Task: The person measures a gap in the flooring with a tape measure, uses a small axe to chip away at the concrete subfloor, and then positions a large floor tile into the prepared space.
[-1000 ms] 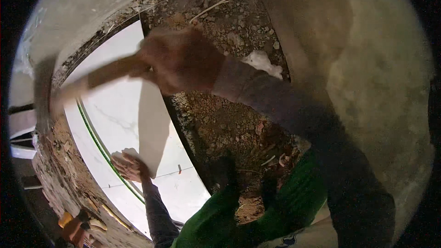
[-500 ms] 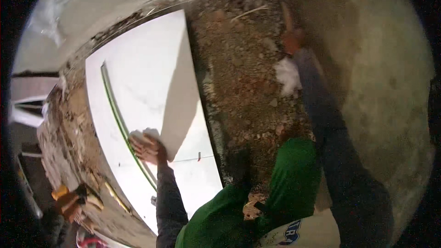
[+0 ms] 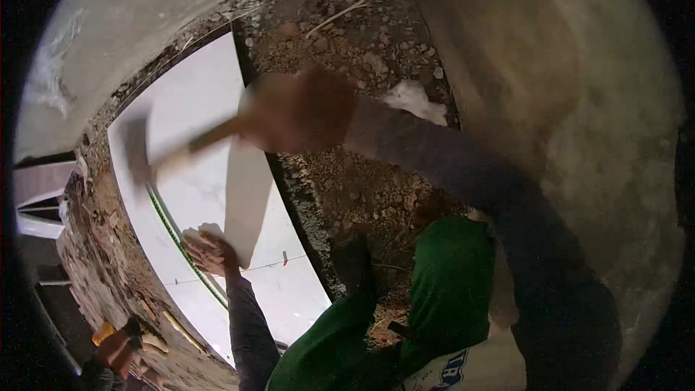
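Observation:
A hammer (image 3: 195,146), smeared by motion, is gripped in my right hand (image 3: 308,110). Its head hangs over the far left part of a large white tile (image 3: 188,76), near the far end of a long, narrow, green-edged bar (image 3: 171,228). That bar lies lengthwise along the tiles and crosses a thin seam. Flat against the tile beside the bar rests my left hand (image 3: 211,253), its fingers extended and their tips at the bar. Grey shadow falls on the tile around it. A small red clip (image 3: 284,258) stands in the seam to the right of this hand.
Gravelly soil (image 3: 318,181) runs along the tile's right edge, with a white crumpled piece (image 3: 416,100) and a thin stick (image 3: 334,20) on it. A concrete wall (image 3: 579,101) rises at right. Lower left, another person's hand (image 3: 112,347) is by a yellow-and-black object.
My right hand has swung the hammer from the far right, over the soil, left across the tile. My left hand stays by the bar. The whole view has shifted slightly.

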